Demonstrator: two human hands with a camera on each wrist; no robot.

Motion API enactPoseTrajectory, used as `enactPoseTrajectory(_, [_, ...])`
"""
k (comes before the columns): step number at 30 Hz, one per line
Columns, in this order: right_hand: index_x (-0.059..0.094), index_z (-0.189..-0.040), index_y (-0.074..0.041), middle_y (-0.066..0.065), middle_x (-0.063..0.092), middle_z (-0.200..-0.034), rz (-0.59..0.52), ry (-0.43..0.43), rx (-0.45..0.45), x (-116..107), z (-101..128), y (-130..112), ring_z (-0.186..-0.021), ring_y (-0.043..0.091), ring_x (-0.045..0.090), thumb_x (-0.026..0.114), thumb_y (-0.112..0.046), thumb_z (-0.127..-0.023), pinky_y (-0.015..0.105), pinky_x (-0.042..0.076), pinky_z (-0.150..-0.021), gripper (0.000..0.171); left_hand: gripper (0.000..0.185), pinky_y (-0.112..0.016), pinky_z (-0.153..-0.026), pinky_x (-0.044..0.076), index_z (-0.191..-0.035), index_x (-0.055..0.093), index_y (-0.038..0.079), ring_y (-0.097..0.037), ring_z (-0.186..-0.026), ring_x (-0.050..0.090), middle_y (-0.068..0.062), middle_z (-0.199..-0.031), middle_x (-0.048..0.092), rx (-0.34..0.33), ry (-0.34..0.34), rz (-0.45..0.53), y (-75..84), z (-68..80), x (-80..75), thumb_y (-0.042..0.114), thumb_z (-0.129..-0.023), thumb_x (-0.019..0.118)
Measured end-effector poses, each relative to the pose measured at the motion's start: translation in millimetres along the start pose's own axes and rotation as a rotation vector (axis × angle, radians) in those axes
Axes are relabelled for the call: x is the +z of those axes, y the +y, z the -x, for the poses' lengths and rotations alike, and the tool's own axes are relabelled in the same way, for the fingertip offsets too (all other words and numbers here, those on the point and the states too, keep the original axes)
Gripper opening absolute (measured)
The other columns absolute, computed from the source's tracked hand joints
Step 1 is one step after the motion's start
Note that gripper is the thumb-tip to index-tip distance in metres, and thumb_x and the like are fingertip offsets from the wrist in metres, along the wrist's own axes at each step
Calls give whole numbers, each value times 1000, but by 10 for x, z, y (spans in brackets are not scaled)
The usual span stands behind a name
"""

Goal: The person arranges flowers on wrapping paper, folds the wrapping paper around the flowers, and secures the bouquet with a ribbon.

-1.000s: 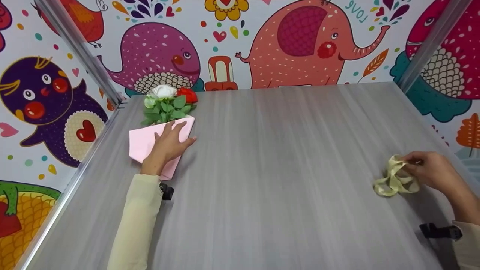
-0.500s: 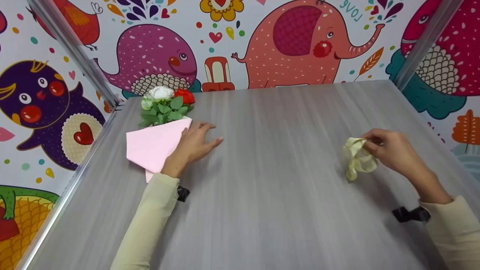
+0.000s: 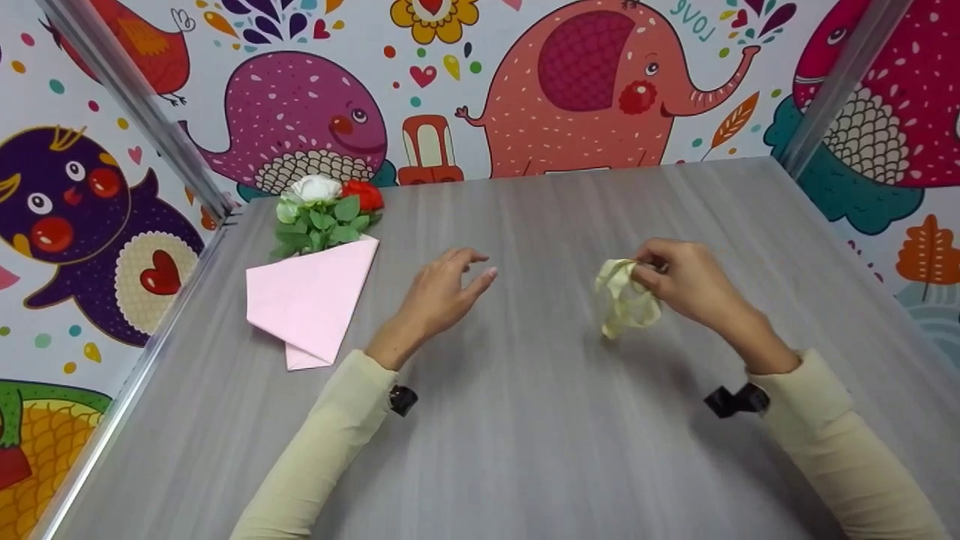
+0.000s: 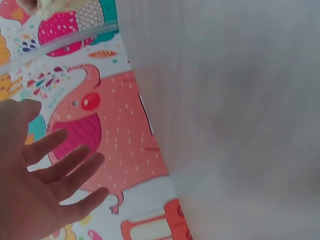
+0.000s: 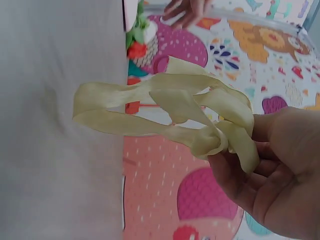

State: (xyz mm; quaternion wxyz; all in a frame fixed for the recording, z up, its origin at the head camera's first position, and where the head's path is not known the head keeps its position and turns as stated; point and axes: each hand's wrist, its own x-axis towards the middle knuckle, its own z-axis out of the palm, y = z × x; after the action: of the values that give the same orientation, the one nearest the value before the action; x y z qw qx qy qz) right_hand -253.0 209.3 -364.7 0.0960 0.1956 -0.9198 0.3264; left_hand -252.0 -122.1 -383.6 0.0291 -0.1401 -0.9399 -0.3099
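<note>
My right hand (image 3: 679, 281) pinches a pale yellow ribbon (image 3: 624, 298) bunched into loops, held just above the grey table right of centre; the right wrist view shows the ribbon (image 5: 165, 110) looping out from my fingers (image 5: 240, 170). My left hand (image 3: 446, 289) hovers empty over the middle of the table, fingers spread and relaxed (image 4: 55, 165). At the far left lies a pink paper wrap (image 3: 311, 296) with a bunch of white and red flowers (image 3: 326, 206) and green leaves sticking out of its top.
The grey wood-grain table (image 3: 525, 420) is boxed in by cartoon-printed walls (image 3: 585, 82) at the back and both sides, with metal posts (image 3: 135, 112) at the back corners. Both sleeves are cream-coloured.
My left hand has left the pink wrap and moved right toward the centre. My right hand has carried the ribbon leftward from the right edge toward the middle.
</note>
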Motion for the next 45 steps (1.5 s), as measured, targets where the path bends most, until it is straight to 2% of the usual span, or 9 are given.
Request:
enactPoseTrajectory(12, [74, -98, -2, 13, 73, -88, -128, -94, 25, 308, -280, -429, -74, 17, 64, 69, -12, -94, 19, 50, -61, 12, 56, -39, -98, 54, -140, 55, 14, -23, -116, 65, -8, -131, 66, 86, -25, 357, 346, 27, 199, 44, -94, 68])
enactPoseTrajectory(18, [71, -97, -2, 13, 72, -87, -167, -174, -1, 417, -329, -560, -71, 17, 65, 71, -14, -93, 23, 53, -61, 13, 30, -34, -88, 57, -116, 73, 9, -19, -102, 69, -7, -112, 74, 121, -15, 471, 393, -9, 205, 31, -96, 67])
enactPoseTrajectory(21, [72, -96, -4, 11, 70, -97, -172, -213, -17, 436, -344, -575, -85, 21, 67, 74, -12, -90, 31, 56, -70, 11, 23, -34, -87, 56, -105, 76, 7, -17, -95, 69, -9, -102, 76, 126, 39, 489, 380, -15, 187, 25, -98, 65])
enactPoseTrajectory(25, [69, -93, -5, 11, 64, -121, -183, -250, -58, 431, -359, -553, -111, 27, 61, 78, -8, -86, 44, 55, -89, 12, 21, -31, -84, 55, -106, 74, 4, -19, -91, 68, -11, -98, 75, 115, 95, 538, 362, -5, 148, 20, -99, 63])
enactPoseTrajectory(28, [65, -92, -3, 13, 63, -128, -233, -284, -108, 417, -366, -520, -119, 30, 58, 75, -4, -86, 49, 50, -99, 12, 20, -27, -81, 53, -108, 72, 3, -22, -91, 68, -12, -96, 74, 106, 120, 568, 347, -2, 124, 18, -100, 62])
enactPoseTrajectory(33, [60, -101, 2, 10, 67, -106, -393, -376, -87, 382, -370, -454, -98, 19, 60, 59, 6, -87, 36, 51, -87, 15, 18, -26, -80, 52, -107, 72, 3, -18, -89, 68, -13, -94, 73, 105, 163, 588, 326, 10, 89, 17, -100, 62])
enactPoseTrajectory(38, [52, -102, 2, 0, 70, -90, -684, -466, -75, 324, -367, -387, -81, 10, 62, 43, 13, -81, 24, 46, -72, 26, 17, -26, -79, 52, -105, 72, 3, -15, -88, 68, -14, -93, 73, 102, 182, 602, 307, 26, 48, 17, -99, 63])
enactPoseTrajectory(41, [53, -103, -1, -2, 70, -81, -792, -476, -96, 296, -363, -362, -76, 10, 66, 46, 7, -85, 27, 49, -77, 21, 17, -25, -78, 52, -105, 72, 3, -15, -87, 67, -13, -93, 73, 92, 187, 608, 275, 31, 30, 17, -99, 63])
enactPoseTrajectory(45, [58, -101, -5, -3, 72, -76, -790, -429, -56, 285, -359, -353, -72, 12, 70, 58, -8, -96, 32, 53, -81, 6, 19, -25, -80, 52, -108, 71, 3, -15, -88, 66, -13, -95, 72, 66, 189, 617, 216, 45, 4, 17, -100, 62])
